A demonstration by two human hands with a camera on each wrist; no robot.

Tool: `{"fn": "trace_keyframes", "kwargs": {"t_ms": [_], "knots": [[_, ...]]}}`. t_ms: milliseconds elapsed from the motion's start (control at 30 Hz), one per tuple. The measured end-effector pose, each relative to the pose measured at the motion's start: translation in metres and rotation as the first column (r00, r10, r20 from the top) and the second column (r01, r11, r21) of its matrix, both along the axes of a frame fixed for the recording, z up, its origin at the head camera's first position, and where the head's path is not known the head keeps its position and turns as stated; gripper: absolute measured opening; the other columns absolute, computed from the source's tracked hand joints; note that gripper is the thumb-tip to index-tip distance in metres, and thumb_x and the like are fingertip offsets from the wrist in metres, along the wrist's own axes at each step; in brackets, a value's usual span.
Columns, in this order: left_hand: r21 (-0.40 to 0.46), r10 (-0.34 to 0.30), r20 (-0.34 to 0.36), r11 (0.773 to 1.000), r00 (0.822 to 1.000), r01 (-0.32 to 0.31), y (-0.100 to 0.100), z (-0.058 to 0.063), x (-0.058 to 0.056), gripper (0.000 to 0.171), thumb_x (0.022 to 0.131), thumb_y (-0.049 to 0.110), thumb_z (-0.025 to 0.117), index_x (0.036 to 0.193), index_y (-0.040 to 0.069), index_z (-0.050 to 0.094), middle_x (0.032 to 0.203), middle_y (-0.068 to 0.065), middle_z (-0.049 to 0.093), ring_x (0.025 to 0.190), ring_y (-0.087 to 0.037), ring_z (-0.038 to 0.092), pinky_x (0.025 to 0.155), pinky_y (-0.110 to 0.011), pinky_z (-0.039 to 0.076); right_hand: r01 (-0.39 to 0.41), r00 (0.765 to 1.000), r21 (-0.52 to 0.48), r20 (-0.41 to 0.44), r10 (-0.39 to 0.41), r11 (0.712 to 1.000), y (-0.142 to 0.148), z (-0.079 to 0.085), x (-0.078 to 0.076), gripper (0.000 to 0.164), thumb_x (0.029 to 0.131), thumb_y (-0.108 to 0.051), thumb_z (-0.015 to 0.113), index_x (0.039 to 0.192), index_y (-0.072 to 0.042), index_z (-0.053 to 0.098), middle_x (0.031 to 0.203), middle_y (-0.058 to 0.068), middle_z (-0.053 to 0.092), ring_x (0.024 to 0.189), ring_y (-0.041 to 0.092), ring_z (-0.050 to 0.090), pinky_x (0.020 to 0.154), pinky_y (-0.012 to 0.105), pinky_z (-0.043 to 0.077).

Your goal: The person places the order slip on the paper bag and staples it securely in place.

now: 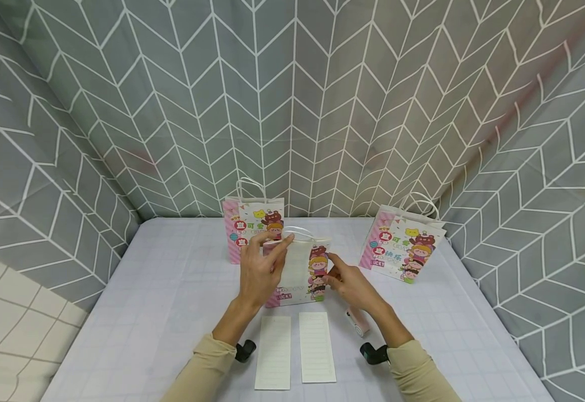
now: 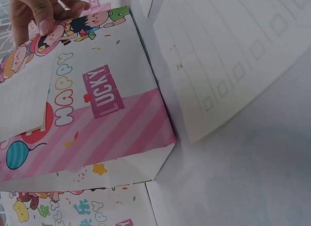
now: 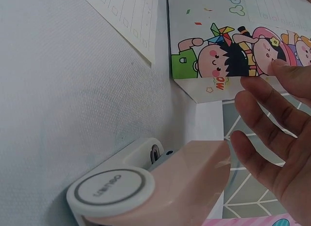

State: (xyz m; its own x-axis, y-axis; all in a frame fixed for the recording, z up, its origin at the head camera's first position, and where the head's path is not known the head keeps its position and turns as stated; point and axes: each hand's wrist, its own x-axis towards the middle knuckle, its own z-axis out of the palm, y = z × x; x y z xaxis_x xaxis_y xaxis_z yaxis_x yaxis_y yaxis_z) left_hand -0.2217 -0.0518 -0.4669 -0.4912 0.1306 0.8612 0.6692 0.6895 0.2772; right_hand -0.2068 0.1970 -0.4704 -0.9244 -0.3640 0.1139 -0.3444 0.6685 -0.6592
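A pink-and-white paper gift bag [image 1: 317,279] with cartoon figures and white handles stands mid-table. Against its front lies a lined paper slip [image 1: 296,265], also visible in the left wrist view. My left hand [image 1: 260,271] holds the slip at the bag's top left; its exact fingertip contact is partly hidden. At the bag's right side, my right hand [image 1: 348,286] pinches the edge, thumb on the printed front [image 3: 209,60] and fingers along the side. A pink-and-white stapler [image 3: 194,182] rests on the table below the right hand.
Behind the held bag, a similar gift bag [image 1: 234,229] stands to the left. Another gift bag [image 1: 398,240] stands at the back right. Two lined paper slips, the left slip [image 1: 274,352] and the right slip [image 1: 317,349], lie near the front of the white-covered table [image 1: 141,312].
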Motion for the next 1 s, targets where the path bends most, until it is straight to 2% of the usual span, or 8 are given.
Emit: {"fn": "trace_keyframes", "kwargs": {"t_ms": [233,367,467,567,733,833,1000], "knots": [[0.009,0.0,-0.011,1.0,1.0,0.0,-0.002,-0.001,0.0,0.039,0.09,0.013,0.074,0.128,0.023,0.071,0.125,-0.011,0.059,0.116,-0.027,0.054,0.077,-0.041,0.035,0.014,1.0,0.006,0.02,-0.014,1.0,-0.002,0.001,0.0,0.059,0.097,-0.019,0.067,0.149,-0.009,0.042,0.09,0.0,0.069,0.074,0.01,0.06,0.069,0.03,0.05],[0.01,-0.009,-0.019,1.0,1.0,0.009,-0.002,-0.001,-0.001,0.04,0.09,0.012,0.074,0.128,0.022,0.071,0.121,-0.011,0.062,0.114,-0.027,0.057,0.079,-0.041,0.038,0.036,0.999,0.006,0.017,-0.036,0.999,-0.004,0.004,-0.001,0.058,0.096,-0.026,0.069,0.146,-0.008,0.047,0.098,0.001,0.067,0.082,0.014,0.06,0.07,0.031,0.05],[0.01,-0.022,-0.016,1.0,1.0,0.022,-0.002,0.0,-0.002,0.041,0.09,0.011,0.074,0.129,0.022,0.07,0.118,-0.01,0.063,0.112,-0.027,0.058,0.081,-0.041,0.039,0.06,0.998,-0.007,-0.03,-0.06,0.998,-0.005,0.009,-0.003,0.053,0.094,-0.033,0.071,0.137,-0.005,0.056,0.112,0.004,0.063,0.093,0.019,0.06,0.075,0.035,0.052],[0.006,-0.029,-0.012,1.0,0.999,0.029,-0.003,0.0,-0.001,0.041,0.09,0.011,0.074,0.129,0.022,0.07,0.117,-0.009,0.063,0.11,-0.026,0.059,0.08,-0.041,0.039,0.076,0.992,-0.063,-0.1,-0.082,0.995,-0.009,0.019,-0.006,0.047,0.094,-0.037,0.072,0.128,-0.006,0.062,0.125,0.008,0.057,0.107,0.026,0.058,0.086,0.044,0.053],[-0.003,-0.029,-0.009,1.0,1.0,0.029,-0.003,0.002,0.0,0.043,0.088,0.01,0.076,0.129,0.021,0.07,0.116,-0.008,0.063,0.109,-0.026,0.059,0.081,-0.04,0.038,0.071,0.978,-0.192,-0.179,-0.106,0.979,-0.018,0.035,-0.008,0.041,0.095,-0.036,0.071,0.13,-0.018,0.062,0.135,0.007,0.061,0.121,0.033,0.058,0.097,0.056,0.048],[-0.009,-0.028,-0.017,1.0,0.999,0.028,-0.002,0.002,0.0,0.045,0.085,0.007,0.079,0.128,0.021,0.071,0.116,-0.007,0.063,0.109,-0.026,0.059,0.081,-0.04,0.039,0.056,0.97,-0.258,-0.215,-0.114,0.965,-0.025,0.041,-0.007,0.04,0.095,-0.033,0.071,0.132,-0.021,0.063,0.133,0.004,0.065,0.118,0.032,0.061,0.096,0.055,0.048],[-0.01,-0.041,-0.04,0.999,0.998,0.04,-0.001,0.002,0.0,0.044,0.084,0.007,0.08,0.125,0.02,0.072,0.115,-0.006,0.063,0.108,-0.026,0.058,0.081,-0.04,0.038,0.033,0.956,-0.33,-0.265,-0.126,0.943,-0.035,0.042,-0.008,0.03,0.093,-0.025,0.073,0.122,-0.015,0.07,0.115,0.001,0.071,0.099,0.019,0.064,0.084,0.042,0.052]]}}
